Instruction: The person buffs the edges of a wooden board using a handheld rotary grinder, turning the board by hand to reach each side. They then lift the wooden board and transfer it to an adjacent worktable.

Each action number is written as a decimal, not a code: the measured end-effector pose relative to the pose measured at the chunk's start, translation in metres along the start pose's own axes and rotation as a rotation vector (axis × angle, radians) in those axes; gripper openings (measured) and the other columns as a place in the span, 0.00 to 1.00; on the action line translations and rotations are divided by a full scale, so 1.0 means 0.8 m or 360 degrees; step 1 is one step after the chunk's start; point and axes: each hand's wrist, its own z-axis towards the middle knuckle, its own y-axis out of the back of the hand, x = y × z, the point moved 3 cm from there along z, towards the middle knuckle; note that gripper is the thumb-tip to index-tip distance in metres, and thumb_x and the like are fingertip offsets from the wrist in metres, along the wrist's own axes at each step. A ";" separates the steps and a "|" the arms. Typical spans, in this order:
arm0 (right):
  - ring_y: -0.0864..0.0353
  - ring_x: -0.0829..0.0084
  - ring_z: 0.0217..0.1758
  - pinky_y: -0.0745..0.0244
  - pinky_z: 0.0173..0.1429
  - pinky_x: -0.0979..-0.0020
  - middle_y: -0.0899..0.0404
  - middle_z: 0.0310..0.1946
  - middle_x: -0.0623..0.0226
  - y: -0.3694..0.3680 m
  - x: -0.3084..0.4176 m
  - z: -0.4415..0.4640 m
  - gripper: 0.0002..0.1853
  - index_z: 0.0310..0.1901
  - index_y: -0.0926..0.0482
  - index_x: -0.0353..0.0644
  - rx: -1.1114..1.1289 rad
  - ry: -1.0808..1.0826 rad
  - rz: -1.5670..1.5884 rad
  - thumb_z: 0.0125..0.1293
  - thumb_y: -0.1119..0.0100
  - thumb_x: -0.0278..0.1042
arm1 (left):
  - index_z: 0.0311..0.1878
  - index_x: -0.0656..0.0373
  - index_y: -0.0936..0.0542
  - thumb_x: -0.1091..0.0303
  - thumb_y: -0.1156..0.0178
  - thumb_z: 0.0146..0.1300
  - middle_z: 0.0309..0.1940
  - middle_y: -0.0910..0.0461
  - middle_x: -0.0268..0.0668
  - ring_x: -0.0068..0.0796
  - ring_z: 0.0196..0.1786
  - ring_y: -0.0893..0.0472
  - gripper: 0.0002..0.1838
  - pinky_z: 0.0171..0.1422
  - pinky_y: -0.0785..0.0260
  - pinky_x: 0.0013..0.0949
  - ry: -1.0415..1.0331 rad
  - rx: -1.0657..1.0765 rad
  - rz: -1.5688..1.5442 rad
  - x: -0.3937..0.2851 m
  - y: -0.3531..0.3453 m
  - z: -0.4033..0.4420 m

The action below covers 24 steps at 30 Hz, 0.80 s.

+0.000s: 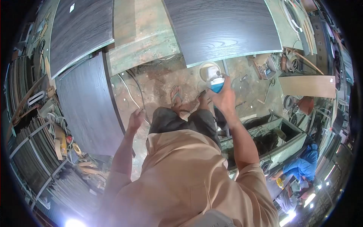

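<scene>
My right hand (224, 99) is wrapped around a trim router (217, 84), blue-bodied with a clear round base. The router is at the near edge of a dark wood-grain panel (227, 30); whether its base touches the panel I cannot tell. Lower on the left, my left hand (137, 119) is closed on the end of a thin white strip (129, 90) that could be a cord. A dark cable (139, 85) runs close beside that hand. To its left, another dark panel (87, 106) leans at an angle.
A second dark panel (83, 32) lies at the upper left on the pale worktop (141, 34). An open wooden box (281, 142) of tools stands at right. Stacked boards (32, 143) line the left side. A person in blue (302, 162) crouches at lower right.
</scene>
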 end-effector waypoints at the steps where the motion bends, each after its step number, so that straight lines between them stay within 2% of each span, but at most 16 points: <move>1: 0.16 0.33 0.51 0.21 0.55 0.44 0.15 0.45 0.36 -0.003 0.001 -0.002 0.44 0.72 0.38 0.45 0.0020 0.0014 -0.0037 0.57 0.26 0.47 | 0.63 0.68 0.20 0.66 0.45 0.74 0.38 0.17 0.33 0.22 0.40 0.18 0.20 0.43 0.25 0.28 -0.0013 -0.0009 -0.0007 -0.001 0.000 0.001; 3: 0.16 0.33 0.51 0.21 0.56 0.44 0.15 0.45 0.36 -0.009 0.008 -0.003 0.44 0.72 0.38 0.45 0.0029 0.0023 -0.0072 0.58 0.26 0.48 | 0.65 0.68 0.21 0.66 0.43 0.74 0.38 0.17 0.33 0.21 0.40 0.20 0.22 0.45 0.27 0.29 0.0040 0.0032 -0.0007 -0.009 -0.001 0.001; 5: 0.17 0.39 0.56 0.20 0.56 0.48 0.16 0.50 0.40 -0.025 0.016 -0.007 0.42 0.70 0.35 0.46 0.0304 -0.0132 -0.0204 0.55 0.25 0.42 | 0.67 0.67 0.21 0.66 0.41 0.73 0.38 0.17 0.32 0.19 0.41 0.22 0.23 0.47 0.28 0.29 0.0083 0.0084 -0.0004 -0.019 -0.005 0.001; 6: 0.17 0.39 0.56 0.20 0.56 0.48 0.16 0.50 0.40 -0.032 0.014 -0.008 0.42 0.70 0.35 0.46 0.0291 -0.0142 -0.0204 0.55 0.25 0.42 | 0.67 0.67 0.21 0.66 0.41 0.73 0.37 0.18 0.32 0.19 0.41 0.23 0.23 0.47 0.29 0.28 0.0120 0.0091 -0.0073 -0.022 -0.007 -0.002; 8: 0.17 0.38 0.55 0.20 0.56 0.46 0.16 0.50 0.39 -0.041 0.010 -0.010 0.42 0.71 0.36 0.48 0.0075 0.0197 -0.0246 0.55 0.25 0.43 | 0.68 0.67 0.22 0.66 0.41 0.72 0.37 0.19 0.31 0.18 0.40 0.23 0.24 0.47 0.30 0.28 0.0151 0.0107 -0.0138 -0.020 -0.010 -0.003; 10: 0.16 0.37 0.54 0.20 0.56 0.45 0.16 0.48 0.38 -0.029 0.011 -0.003 0.42 0.70 0.36 0.48 0.0093 0.0150 -0.0279 0.55 0.25 0.44 | 0.68 0.67 0.22 0.66 0.39 0.72 0.36 0.19 0.30 0.19 0.38 0.22 0.24 0.46 0.31 0.26 0.0091 0.0084 -0.0184 -0.007 -0.010 0.001; 11: 0.17 0.37 0.54 0.21 0.56 0.46 0.16 0.49 0.38 -0.013 0.013 0.000 0.42 0.70 0.36 0.47 0.0173 0.0018 -0.0197 0.55 0.25 0.44 | 0.68 0.67 0.22 0.66 0.39 0.72 0.36 0.19 0.30 0.19 0.38 0.22 0.24 0.46 0.31 0.26 0.0089 0.0088 -0.0183 0.004 -0.009 0.003; 13: 0.17 0.37 0.55 0.21 0.57 0.46 0.16 0.49 0.37 0.008 0.002 0.008 0.42 0.70 0.36 0.47 0.0253 -0.0114 -0.0117 0.55 0.25 0.44 | 0.67 0.68 0.22 0.64 0.38 0.72 0.37 0.17 0.31 0.20 0.37 0.21 0.24 0.44 0.31 0.25 -0.0087 0.0111 -0.0487 0.048 -0.007 0.013; 15: 0.14 0.39 0.51 0.19 0.55 0.49 0.13 0.43 0.40 0.032 -0.019 0.021 0.44 0.70 0.37 0.43 0.0095 -0.0096 -0.0159 0.56 0.27 0.50 | 0.66 0.68 0.22 0.63 0.38 0.73 0.38 0.16 0.32 0.20 0.38 0.20 0.24 0.43 0.30 0.25 -0.0069 0.0109 -0.0491 0.102 0.004 0.023; 16: 0.14 0.39 0.51 0.19 0.55 0.49 0.13 0.43 0.40 0.040 -0.033 0.029 0.44 0.70 0.37 0.43 0.0097 -0.0093 -0.0165 0.56 0.27 0.50 | 0.66 0.68 0.22 0.62 0.38 0.74 0.38 0.15 0.33 0.20 0.38 0.19 0.24 0.42 0.30 0.25 -0.0047 0.0106 -0.0492 0.109 0.006 0.022; 17: 0.13 0.39 0.50 0.20 0.54 0.49 0.13 0.43 0.40 0.048 -0.050 0.038 0.43 0.70 0.36 0.43 -0.0055 -0.0087 -0.0061 0.55 0.27 0.47 | 0.66 0.68 0.22 0.62 0.38 0.74 0.38 0.15 0.33 0.20 0.38 0.19 0.24 0.42 0.30 0.25 -0.0044 0.0104 -0.0499 0.115 0.006 0.022; 18: 0.13 0.40 0.49 0.20 0.53 0.48 0.14 0.44 0.40 0.055 -0.060 0.043 0.43 0.70 0.36 0.43 -0.0204 -0.0079 0.0042 0.55 0.27 0.45 | 0.68 0.64 0.22 0.64 0.42 0.75 0.42 0.15 0.35 0.24 0.40 0.17 0.23 0.42 0.26 0.28 0.0146 0.0095 -0.0397 0.113 0.008 0.018; 19: 0.13 0.40 0.49 0.20 0.53 0.48 0.14 0.44 0.40 0.058 -0.063 0.045 0.43 0.70 0.36 0.43 -0.0199 -0.0070 0.0037 0.55 0.27 0.45 | 0.70 0.60 0.22 0.65 0.47 0.76 0.46 0.15 0.36 0.27 0.42 0.16 0.22 0.43 0.23 0.31 0.0333 0.0085 -0.0295 0.106 0.010 0.014; 21: 0.13 0.39 0.48 0.19 0.53 0.48 0.14 0.44 0.39 0.065 -0.064 0.044 0.42 0.70 0.36 0.45 -0.0374 -0.0106 0.0002 0.55 0.27 0.43 | 0.70 0.60 0.22 0.64 0.47 0.76 0.45 0.15 0.36 0.27 0.42 0.15 0.23 0.43 0.23 0.31 0.0395 0.0073 -0.0145 0.080 0.009 -0.001; 23: 0.13 0.38 0.49 0.19 0.53 0.49 0.14 0.44 0.39 0.052 -0.054 0.032 0.42 0.70 0.36 0.45 -0.0275 -0.0083 0.0002 0.55 0.28 0.43 | 0.70 0.60 0.23 0.62 0.47 0.76 0.45 0.15 0.37 0.28 0.42 0.15 0.24 0.43 0.23 0.32 0.0467 0.0057 0.0004 0.062 -0.005 -0.012; 24: 0.14 0.38 0.49 0.19 0.53 0.49 0.14 0.44 0.39 0.041 -0.046 0.023 0.42 0.70 0.36 0.46 -0.0182 -0.0070 0.0009 0.55 0.28 0.42 | 0.61 0.60 0.19 0.61 0.46 0.75 0.37 0.18 0.32 0.22 0.36 0.21 0.18 0.37 0.29 0.29 0.0357 -0.0016 -0.0115 0.054 -0.012 -0.016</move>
